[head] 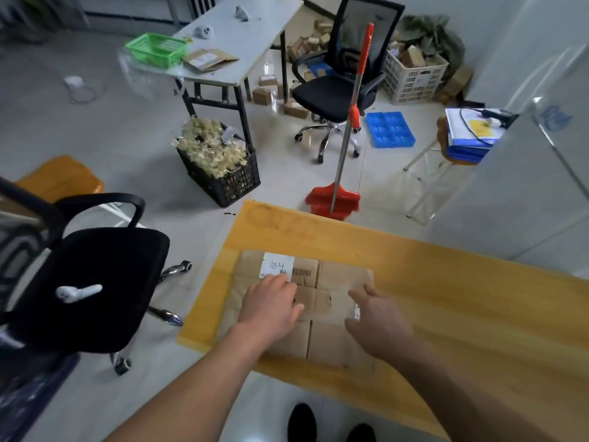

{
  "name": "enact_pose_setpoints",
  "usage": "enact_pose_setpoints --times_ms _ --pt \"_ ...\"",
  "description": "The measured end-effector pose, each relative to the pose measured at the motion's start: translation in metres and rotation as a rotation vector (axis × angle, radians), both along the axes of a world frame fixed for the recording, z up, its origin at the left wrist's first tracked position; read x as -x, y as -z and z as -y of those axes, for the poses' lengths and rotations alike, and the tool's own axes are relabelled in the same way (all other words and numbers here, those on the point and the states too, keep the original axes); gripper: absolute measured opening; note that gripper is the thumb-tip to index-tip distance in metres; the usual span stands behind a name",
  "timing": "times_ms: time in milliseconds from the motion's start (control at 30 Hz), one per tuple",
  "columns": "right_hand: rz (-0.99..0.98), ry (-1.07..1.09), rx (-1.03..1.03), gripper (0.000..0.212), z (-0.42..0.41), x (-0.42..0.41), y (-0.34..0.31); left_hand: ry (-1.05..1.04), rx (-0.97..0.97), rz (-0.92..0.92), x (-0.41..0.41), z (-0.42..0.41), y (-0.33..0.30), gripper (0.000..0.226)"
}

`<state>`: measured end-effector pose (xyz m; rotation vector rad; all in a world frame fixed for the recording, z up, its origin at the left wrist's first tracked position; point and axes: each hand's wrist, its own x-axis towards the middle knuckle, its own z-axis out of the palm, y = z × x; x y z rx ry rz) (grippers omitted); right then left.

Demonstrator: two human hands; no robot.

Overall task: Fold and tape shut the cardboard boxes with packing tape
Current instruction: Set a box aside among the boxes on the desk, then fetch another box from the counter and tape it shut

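The flattened cardboard box (306, 301) lies unfolded near the left end of the yellow wooden table (462, 314), reaching almost to its near edge, and bears a barcode and a white label (276, 265) handwritten "A34". The left hand (271, 304) rests on it with fingers loosely bent beside the label, gripping nothing, while the right hand (376, 320) is spread flat at its right side. Beyond the table's far edge stand a red broom (334, 199), a black crate (223, 173) heaped with pale scraps, and a white basket (414, 78) of small cartons.
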<state>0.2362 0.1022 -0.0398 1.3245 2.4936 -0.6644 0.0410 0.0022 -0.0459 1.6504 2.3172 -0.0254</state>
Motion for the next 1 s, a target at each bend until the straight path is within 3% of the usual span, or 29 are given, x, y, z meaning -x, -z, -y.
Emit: enact_pose_setpoints --times_ms 133,333,600,867,1000 --pt "0.028 0.005 0.053 0.061 0.005 0.002 0.019 -0.005 0.065 0.021 0.010 -0.002 0.018 0.054" --pt "0.057 -0.089 0.070 0.053 0.013 -0.005 0.043 -0.115 0.342 0.139 0.019 0.012 0.057 0.100" --pt "0.122 -0.162 0.075 0.096 0.017 -0.019 0.062 -0.064 0.441 0.117 0.014 0.023 0.071 0.142" --pt "0.107 -0.258 0.027 0.095 0.015 -0.031 0.072 -0.035 0.332 0.064 0.020 0.035 0.073 0.127" --pt "0.014 -0.317 0.030 0.055 0.000 -0.043 0.064 -0.068 0.277 0.146 0.015 0.032 0.056 0.091"
